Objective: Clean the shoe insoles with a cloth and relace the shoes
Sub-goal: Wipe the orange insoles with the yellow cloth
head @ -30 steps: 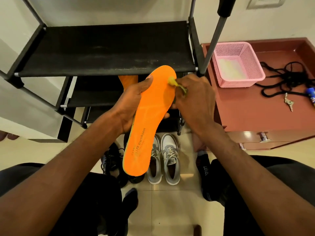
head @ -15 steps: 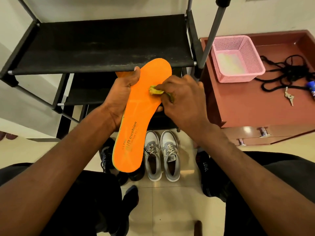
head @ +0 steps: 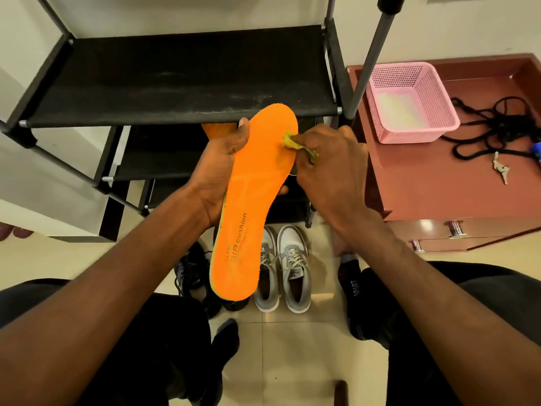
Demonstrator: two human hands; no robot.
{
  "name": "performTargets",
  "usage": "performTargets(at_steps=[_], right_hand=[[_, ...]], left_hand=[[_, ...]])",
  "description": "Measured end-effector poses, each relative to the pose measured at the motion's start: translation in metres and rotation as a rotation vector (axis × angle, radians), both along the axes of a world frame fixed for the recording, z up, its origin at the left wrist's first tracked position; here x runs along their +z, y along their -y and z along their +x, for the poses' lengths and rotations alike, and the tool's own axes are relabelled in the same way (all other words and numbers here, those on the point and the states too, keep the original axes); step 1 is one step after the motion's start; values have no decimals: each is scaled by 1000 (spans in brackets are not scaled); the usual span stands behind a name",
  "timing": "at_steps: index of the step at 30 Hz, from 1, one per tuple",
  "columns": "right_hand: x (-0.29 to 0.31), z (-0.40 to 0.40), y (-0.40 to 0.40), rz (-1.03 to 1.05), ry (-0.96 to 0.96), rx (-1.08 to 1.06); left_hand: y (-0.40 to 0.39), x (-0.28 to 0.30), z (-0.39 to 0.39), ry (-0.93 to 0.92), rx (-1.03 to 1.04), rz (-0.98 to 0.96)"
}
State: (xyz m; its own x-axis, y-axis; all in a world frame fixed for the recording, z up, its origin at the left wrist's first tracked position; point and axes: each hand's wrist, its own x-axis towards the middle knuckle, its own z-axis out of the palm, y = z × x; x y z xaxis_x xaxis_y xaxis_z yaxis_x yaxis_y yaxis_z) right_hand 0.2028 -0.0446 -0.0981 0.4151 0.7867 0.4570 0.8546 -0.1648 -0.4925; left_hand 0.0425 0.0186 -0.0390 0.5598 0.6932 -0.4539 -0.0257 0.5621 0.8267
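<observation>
I held the orange insole point(head: 257, 194) up in front of me with my left hand point(head: 218, 174). The thumb lay along its left edge near the toe end, and my fingers curled round behind it, so that grip was closed on the insole. The toe end pointed up toward the front edge of the black shoe rack's point(head: 175, 83) top shelf, and the heel end hung down over the shoes on the floor.

My right hand point(head: 330, 168) pinched a small yellow-green cloth point(head: 295, 143), and that grip was closed on the cloth. The cloth touched the insole near its right edge, up by the toe end.

On the floor under the insole stood 1 pair of grey and white shoes point(head: 282, 268) with their laces in. Just to their left stood dark shoes point(head: 191, 271), partly hidden by the insole.

To the right was a red-brown desk point(head: 439, 186). A pink basket point(head: 409, 101) sat near its back left corner. Black laces point(head: 494, 127) lay in a loose heap toward the right edge, with keys point(head: 501, 169) just beside them.
</observation>
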Motion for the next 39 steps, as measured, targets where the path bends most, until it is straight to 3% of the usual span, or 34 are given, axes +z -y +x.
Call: performTargets(at_steps=[4, 9, 13, 20, 25, 31, 39], right_hand=[[-1, -34, 13, -29, 43, 198], [0, -21, 7, -49, -10, 30], [-2, -40, 14, -19, 2, 197], [2, 17, -8, 7, 0, -27], [7, 34, -9, 103, -181, -18], [14, 32, -3, 183, -181, -60], [8, 4, -1, 94, -124, 57]], left_hand=[[-2, -5, -1, -21, 81, 8], [-5, -8, -1, -62, 139, 58], [-5, -11, -3, -63, 166, 59], [9, -5, 1, -47, -40, 32], [16, -10, 6, -24, -93, -87], [3, -14, -1, 53, -99, -200], [11, -12, 5, 6, -134, -43]])
